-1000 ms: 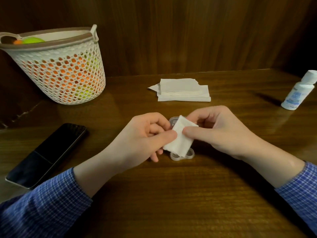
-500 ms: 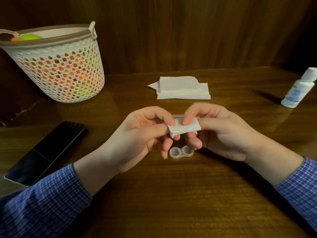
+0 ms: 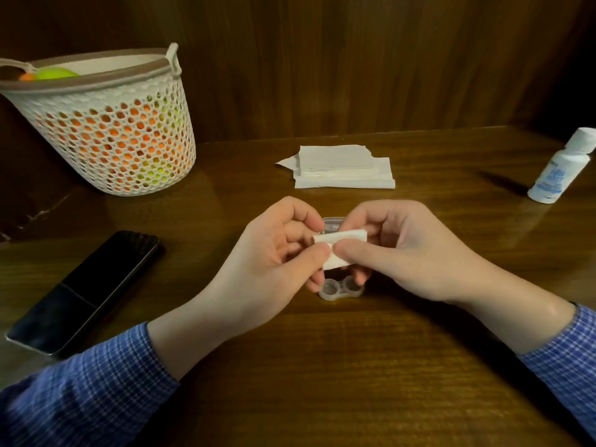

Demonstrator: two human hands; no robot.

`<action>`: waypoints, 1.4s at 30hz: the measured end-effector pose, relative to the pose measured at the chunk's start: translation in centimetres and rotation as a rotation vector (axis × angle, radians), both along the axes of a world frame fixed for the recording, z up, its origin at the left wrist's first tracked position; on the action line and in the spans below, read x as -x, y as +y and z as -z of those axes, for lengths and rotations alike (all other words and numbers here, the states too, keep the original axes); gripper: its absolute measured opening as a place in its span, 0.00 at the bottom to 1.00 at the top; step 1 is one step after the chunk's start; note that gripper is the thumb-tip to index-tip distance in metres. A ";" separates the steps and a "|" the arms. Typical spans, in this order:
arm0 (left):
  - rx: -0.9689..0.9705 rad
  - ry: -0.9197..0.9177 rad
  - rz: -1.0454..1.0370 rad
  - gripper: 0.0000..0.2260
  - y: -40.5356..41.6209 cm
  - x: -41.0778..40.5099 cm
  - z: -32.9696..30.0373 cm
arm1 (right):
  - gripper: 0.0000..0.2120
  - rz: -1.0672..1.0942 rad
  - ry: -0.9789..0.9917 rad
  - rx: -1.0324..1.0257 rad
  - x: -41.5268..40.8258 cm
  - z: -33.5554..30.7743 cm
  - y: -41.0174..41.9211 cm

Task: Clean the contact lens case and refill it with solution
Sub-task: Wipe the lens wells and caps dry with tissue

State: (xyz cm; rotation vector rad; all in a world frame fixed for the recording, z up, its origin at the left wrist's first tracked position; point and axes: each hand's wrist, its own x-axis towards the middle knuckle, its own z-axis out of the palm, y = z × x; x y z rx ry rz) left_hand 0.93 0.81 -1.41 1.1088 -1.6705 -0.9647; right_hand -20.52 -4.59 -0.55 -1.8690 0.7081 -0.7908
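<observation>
Since half a second ago both hands have turned the folded tissue piece (image 3: 338, 250) slightly, thumbs now meeting on its near face; a second ago it hung lower, covering the case. Left hand (image 3: 274, 256): grip closed on the tissue's left end, thumb against fingers. Right hand (image 3: 396, 253): grip closed on the tissue's right part, thumb pressed along its front. Contact lens case (image 3: 340, 290), clear, both wells uncovered, lies on the table (image 3: 354, 366) directly below the hands; lower fingertips sit just at its rim, contact uncertain. A clear lid-like part (image 3: 332, 222) shows behind the tissue, possibly held, view too poor to say. Solution bottle (image 3: 561, 169) stands at the far right, well apart. Stack of tissues (image 3: 342, 169) beyond the hands. Perforated basket (image 3: 106, 124) far left, phone (image 3: 87, 291) flat at left
</observation>
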 end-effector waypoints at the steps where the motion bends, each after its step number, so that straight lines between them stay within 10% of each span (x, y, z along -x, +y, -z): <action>1: 0.029 -0.030 -0.024 0.09 0.1 0.1 0.1 | 0.02 0.040 0.023 0.094 0.4 -0.1 0.0; 8: 0.076 -0.677 0.016 0.21 -0.6 -0.3 1.3 | 0.07 -0.010 0.334 0.452 3.2 -0.1 -1.1; 17: 0.098 -0.578 0.026 0.07 -0.9 -0.1 1.5 | 0.10 -0.155 0.440 0.453 2.8 0.7 -0.8; 42: 0.028 -0.427 0.086 0.07 -1.3 -0.8 0.9 | 0.05 -0.114 0.522 0.517 1.5 1.6 0.2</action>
